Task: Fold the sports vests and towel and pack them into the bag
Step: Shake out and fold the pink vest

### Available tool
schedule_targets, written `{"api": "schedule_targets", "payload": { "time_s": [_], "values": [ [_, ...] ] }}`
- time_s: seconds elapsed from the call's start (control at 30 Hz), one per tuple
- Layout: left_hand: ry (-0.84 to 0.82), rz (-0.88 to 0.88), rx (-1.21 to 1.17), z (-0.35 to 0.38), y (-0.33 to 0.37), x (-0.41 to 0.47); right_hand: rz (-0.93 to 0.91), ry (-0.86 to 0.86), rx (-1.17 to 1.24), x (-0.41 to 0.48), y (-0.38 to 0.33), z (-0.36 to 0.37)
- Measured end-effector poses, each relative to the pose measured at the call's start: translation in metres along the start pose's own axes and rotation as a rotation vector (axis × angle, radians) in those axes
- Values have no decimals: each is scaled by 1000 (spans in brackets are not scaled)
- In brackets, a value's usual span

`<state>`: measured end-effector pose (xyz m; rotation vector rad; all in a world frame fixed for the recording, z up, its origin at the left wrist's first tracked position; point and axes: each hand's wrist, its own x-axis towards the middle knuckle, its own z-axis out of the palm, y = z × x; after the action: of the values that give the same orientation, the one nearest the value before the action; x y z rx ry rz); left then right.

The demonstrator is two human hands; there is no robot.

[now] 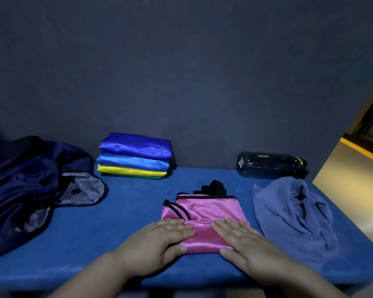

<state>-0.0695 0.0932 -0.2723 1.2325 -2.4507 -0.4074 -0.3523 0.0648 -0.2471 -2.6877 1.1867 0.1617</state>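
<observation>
At the blue bench (116, 229) front: left hand (166, 235) and right hand (241, 241) lay flat, fingers straight, on the half-folded shiny pink vest (205, 209).
Done: stack of folded blue, yellow and green satin vests (136, 157) sat behind.
Remaining: crumpled grey-blue towel (289, 214) unfolded; navy fabric bag (30, 183) apparently unpacked.

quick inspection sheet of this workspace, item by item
surface: blue table, dimly lit
job's things: pink vest partly folded, front centre; stack of folded vests at the back; towel unfolded and rumpled, right; bag slumped at left, grey lining showing
clutter: dark bottle lying on its side, back right; small black item behind the pink vest, unclear what
grips: left hand and right hand flat on the pink vest, fingers straight
cables: nothing seen
surroundings: dark wall behind the table
</observation>
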Motion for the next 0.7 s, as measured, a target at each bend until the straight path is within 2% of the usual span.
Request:
{"api": "schedule_targets", "payload": {
  "time_s": [0.2, 0.37, 0.53, 0.7],
  "values": [
    [-90, -52, -80, -2, -10, -8, 39, -69, 28, -11, 22, -5],
    [-1, -138, -177, -5, -5, -7, 71, -41, 159, -14, 25, -7],
    [160, -154, -260, -3, -2, -3, 144, 196, 292, -15, 34, -7],
    [198, -266, -503, -17, 1, 0, 127, 387, 483, -12, 35, -20]
  ]
}}
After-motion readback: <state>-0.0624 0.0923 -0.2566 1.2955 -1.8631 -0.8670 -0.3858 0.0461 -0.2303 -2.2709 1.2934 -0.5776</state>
